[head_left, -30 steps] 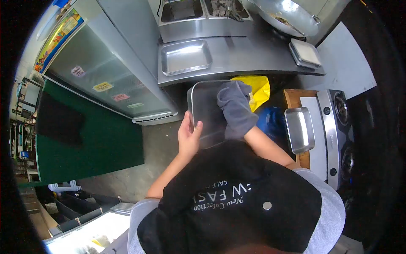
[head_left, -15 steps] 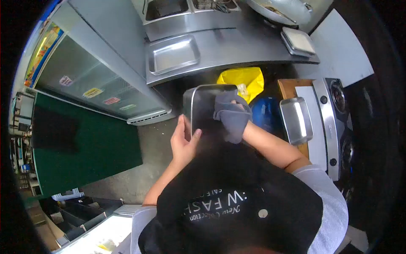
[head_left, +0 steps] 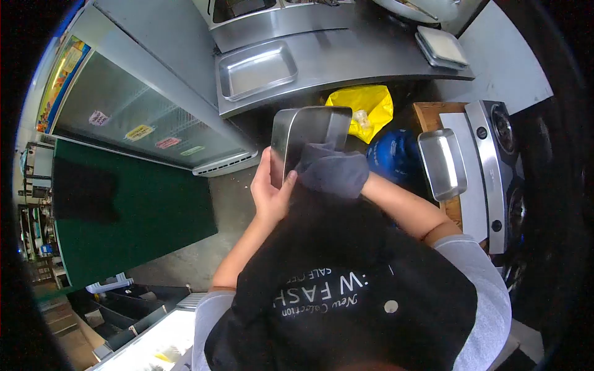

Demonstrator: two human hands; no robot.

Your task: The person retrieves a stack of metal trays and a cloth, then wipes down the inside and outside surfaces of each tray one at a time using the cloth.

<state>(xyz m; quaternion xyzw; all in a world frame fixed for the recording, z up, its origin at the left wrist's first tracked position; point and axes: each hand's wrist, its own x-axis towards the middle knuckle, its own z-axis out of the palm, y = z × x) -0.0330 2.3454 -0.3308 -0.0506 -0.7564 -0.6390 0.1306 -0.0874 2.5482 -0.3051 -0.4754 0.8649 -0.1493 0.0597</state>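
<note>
A deep rectangular metal tray (head_left: 318,123) is held tilted in front of my body. My left hand (head_left: 272,191) grips its left edge, the thumb on the inner side and the fingers along the outside. Over my right hand (head_left: 357,176) drapes a dark grey cloth (head_left: 331,170), which hides the fingers. The cloth lies against the inside of the tray, near the end closest to me.
A steel counter (head_left: 346,59) ahead carries a metal tray (head_left: 258,71) and a stack of shallow trays (head_left: 441,46). Below are a yellow bag (head_left: 377,102) and a blue container (head_left: 393,154). Right: another tray (head_left: 442,164) and a gas stove (head_left: 489,161). Left: a glass-door fridge (head_left: 142,117).
My right hand and the cloth have moved down and left inside the tray, towards my body. The left hand keeps its hold, and the whole view has shifted slightly.
</note>
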